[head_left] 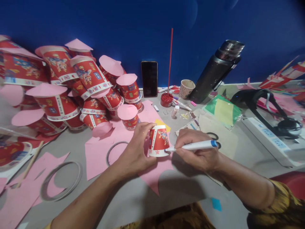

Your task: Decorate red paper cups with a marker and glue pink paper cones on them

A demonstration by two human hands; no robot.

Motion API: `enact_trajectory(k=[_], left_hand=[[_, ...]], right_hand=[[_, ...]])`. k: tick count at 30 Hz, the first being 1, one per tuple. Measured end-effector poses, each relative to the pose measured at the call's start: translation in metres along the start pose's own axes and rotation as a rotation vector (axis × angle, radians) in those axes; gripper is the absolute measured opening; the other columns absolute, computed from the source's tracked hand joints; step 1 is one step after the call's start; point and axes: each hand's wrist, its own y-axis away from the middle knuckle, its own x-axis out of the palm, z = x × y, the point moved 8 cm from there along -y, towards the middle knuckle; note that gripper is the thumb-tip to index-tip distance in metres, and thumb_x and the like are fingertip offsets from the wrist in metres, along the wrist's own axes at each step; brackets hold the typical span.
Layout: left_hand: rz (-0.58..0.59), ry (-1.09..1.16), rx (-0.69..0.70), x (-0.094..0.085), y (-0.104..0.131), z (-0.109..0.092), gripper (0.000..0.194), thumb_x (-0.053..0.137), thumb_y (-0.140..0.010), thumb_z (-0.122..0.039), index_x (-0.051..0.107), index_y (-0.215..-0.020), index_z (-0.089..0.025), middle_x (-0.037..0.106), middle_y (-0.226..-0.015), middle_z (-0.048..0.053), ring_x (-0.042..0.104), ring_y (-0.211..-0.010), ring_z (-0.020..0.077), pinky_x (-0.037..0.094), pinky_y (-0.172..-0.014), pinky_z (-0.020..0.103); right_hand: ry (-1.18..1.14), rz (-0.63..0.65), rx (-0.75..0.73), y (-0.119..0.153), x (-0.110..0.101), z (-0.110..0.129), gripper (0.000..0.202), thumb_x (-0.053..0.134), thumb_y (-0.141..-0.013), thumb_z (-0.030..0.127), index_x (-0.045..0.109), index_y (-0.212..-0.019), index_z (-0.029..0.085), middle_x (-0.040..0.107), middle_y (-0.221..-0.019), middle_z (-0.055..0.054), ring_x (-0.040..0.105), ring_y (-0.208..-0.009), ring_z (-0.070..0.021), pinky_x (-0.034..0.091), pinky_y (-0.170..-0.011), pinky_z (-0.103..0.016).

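A red paper cup [159, 140] with a white band and a printed figure is upside down in my left hand [137, 147], the fingers closed around its left side. My right hand [199, 149] pinches a white marker [196, 145] with a blue end. The marker's tip meets the cup's white rim band at its lower right, where a small pink flower shape shows. Pink paper [152, 178] lies beneath the cup. Just behind the cup is a bit of yellow paper [168, 128]. Black-handled scissors [213, 136] lie partly hidden behind my right hand.
Red cups with pink paper tops [54, 101] are piled at the left. A phone [149, 79] and a black thermos [215, 73] lean against the blue wall. Two tape rings, one a large grey ring [78, 175], lie left; a power strip [267, 140] and black headset [262, 111] are right.
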Motion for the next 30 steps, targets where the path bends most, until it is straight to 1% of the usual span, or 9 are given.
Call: enact_trajectory(k=[6,10,16,22,26,30], left_hand=[[0.005,-0.027,0.032,-0.0002,0.0008,-0.0005,0.077,0.073,-0.073,-0.015,0.042,-0.143,-0.024,0.05,-0.141,0.012,0.052,-0.133,0.0325,0.049,-0.114,0.05],[0.007,-0.028,0.027,-0.001,-0.0004,-0.0004,0.076,0.073,-0.074,-0.016,0.042,-0.142,-0.025,0.051,-0.14,0.012,0.053,-0.133,0.032,0.049,-0.114,0.05],[0.01,-0.014,0.018,-0.0013,-0.001,-0.0022,0.072,0.074,-0.076,-0.019,0.043,-0.141,-0.024,0.052,-0.14,0.013,0.054,-0.132,0.0334,0.046,-0.116,0.054],[0.024,-0.012,0.005,0.0003,-0.0019,-0.002,0.074,0.073,-0.074,-0.017,0.042,-0.141,-0.023,0.052,-0.14,0.013,0.052,-0.133,0.0334,0.046,-0.116,0.054],[0.02,-0.012,-0.028,0.0002,-0.0015,0.0029,0.077,0.072,-0.071,-0.016,0.042,-0.141,-0.024,0.05,-0.141,0.013,0.052,-0.135,0.0337,0.046,-0.117,0.055],[0.018,-0.028,-0.033,0.0,-0.0007,0.0048,0.077,0.072,-0.071,-0.016,0.042,-0.142,-0.024,0.05,-0.144,0.013,0.051,-0.138,0.0334,0.046,-0.118,0.055]], right_hand=[[0.02,0.039,0.004,0.0006,0.0024,-0.0002,0.011,0.063,-0.09,0.013,0.066,-0.082,0.02,0.069,-0.066,-0.001,0.06,-0.057,-0.0137,0.045,-0.058,-0.026],[0.022,0.004,0.046,0.0017,-0.0022,-0.0026,0.01,0.065,-0.089,0.015,0.066,-0.08,0.02,0.067,-0.064,0.0,0.058,-0.055,-0.0132,0.044,-0.056,-0.026],[-0.006,0.007,0.006,0.0011,0.0012,0.0015,0.01,0.064,-0.089,0.014,0.066,-0.08,0.019,0.066,-0.063,0.0,0.057,-0.055,-0.0125,0.045,-0.057,-0.026],[0.021,0.038,0.006,0.0005,0.0027,0.0005,0.012,0.063,-0.09,0.013,0.066,-0.08,0.019,0.066,-0.064,0.0,0.056,-0.055,-0.0117,0.047,-0.058,-0.025],[0.018,0.004,0.037,0.0014,-0.0016,-0.0022,0.011,0.063,-0.089,0.014,0.066,-0.08,0.019,0.066,-0.064,0.0,0.055,-0.053,-0.0116,0.046,-0.055,-0.025],[0.003,-0.004,0.024,0.0023,0.0003,-0.0022,0.011,0.063,-0.089,0.015,0.066,-0.079,0.019,0.066,-0.063,0.001,0.056,-0.055,-0.0115,0.046,-0.057,-0.025]])
